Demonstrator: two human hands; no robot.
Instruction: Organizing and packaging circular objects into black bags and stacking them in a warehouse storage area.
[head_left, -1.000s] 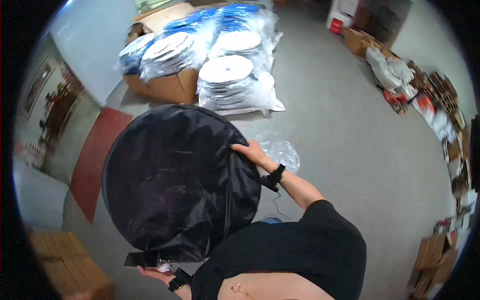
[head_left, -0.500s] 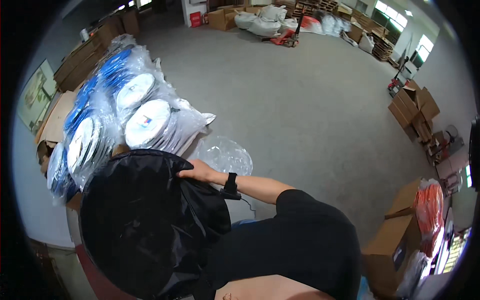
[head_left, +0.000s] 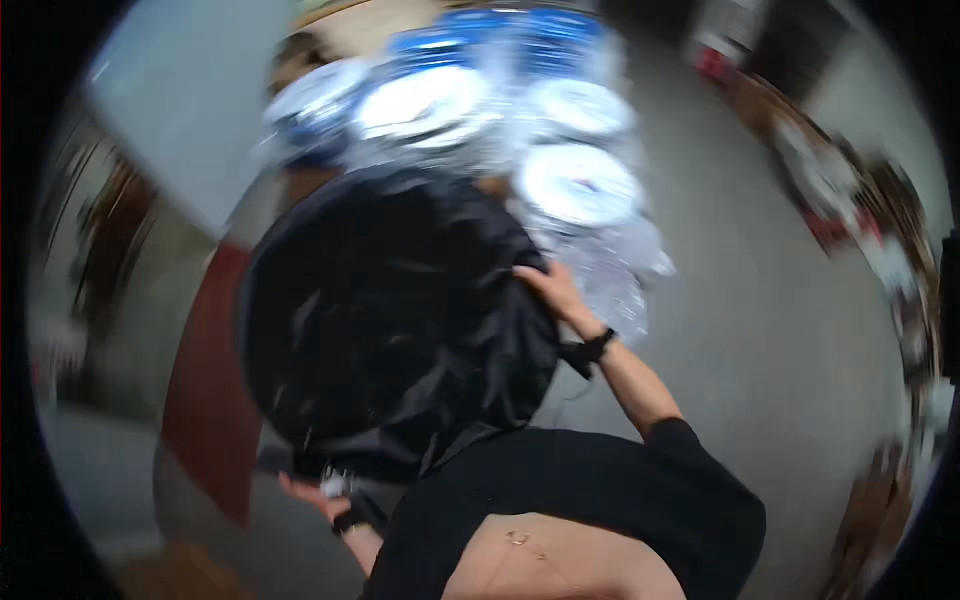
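The black round bag [head_left: 390,310] was held up in front of the person, its broad face toward the camera, over the near left part of the grey floor [head_left: 740,330]. Its fabric looked shiny and creased, and its lower right side met the outline of the person's black top [head_left: 590,470]. The right hand [head_left: 555,290] had its grip closed on the bag's right edge, the thumb on the face. The left hand [head_left: 318,500] was at the bag's lower left edge, next to a small whitish thing; whether that grip was tight or loose, I could not tell. Dark wristbands [head_left: 598,345] circled both wrists.

The floor was plain and dull, running far along the right. On its left side lay a dark red strip [head_left: 212,385], passing just beside the bag in view, and beyond that a pale upright panel [head_left: 185,110] rose. Toward the floor's far edge, behind the bag, stood stacks of white discs [head_left: 582,185] wrapped in clear plastic, with blue discs [head_left: 440,50] farther back. Loose clear plastic [head_left: 625,300] lay before the nearest stack, close to the right wrist in view. Along the floor's right edge ran a blurred row of goods [head_left: 815,165], whitish, brown and red. At the near left corner a brown shape [head_left: 180,572] showed, too smeared to make out.
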